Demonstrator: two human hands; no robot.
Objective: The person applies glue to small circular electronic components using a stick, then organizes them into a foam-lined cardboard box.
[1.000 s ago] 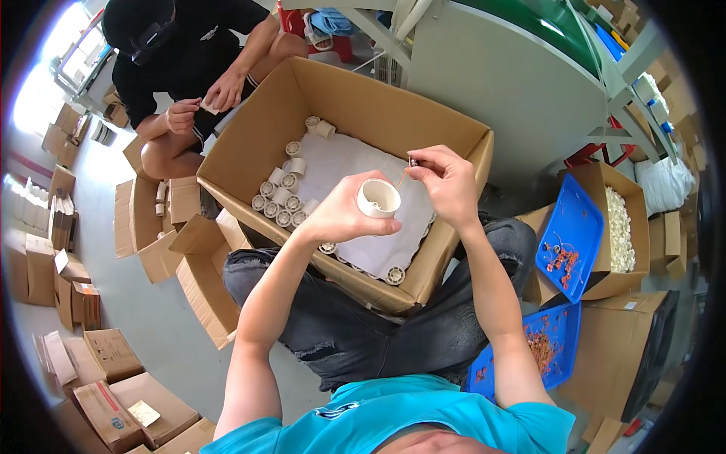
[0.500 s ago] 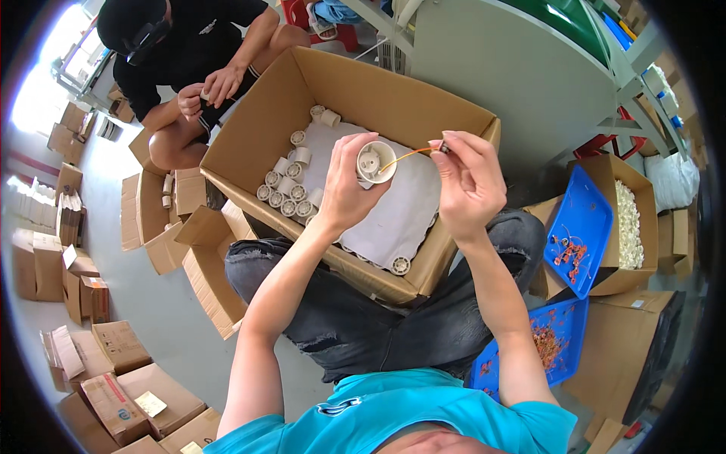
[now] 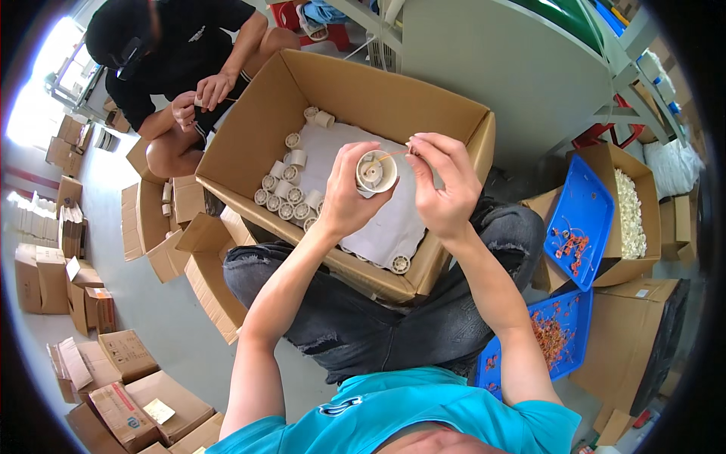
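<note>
Cup (image 3: 372,174), grasped by the left hand (image 3: 349,189), hangs above the box (image 3: 393,87) while the right hand (image 3: 446,185) pinches a wire (image 3: 395,153) just to its right, as 1 co-worker (image 3: 189,41) sits far left.

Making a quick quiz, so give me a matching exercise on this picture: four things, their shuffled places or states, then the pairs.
1. Left hand
2. Right hand
3. White sheet
4. Upper blue tray

A. Inside the big cardboard box
B. Strewn with orange wires
C. Around a white cup
D. Pinching one end of a thin wire

Pairs: 1-C, 2-D, 3-A, 4-B
</note>
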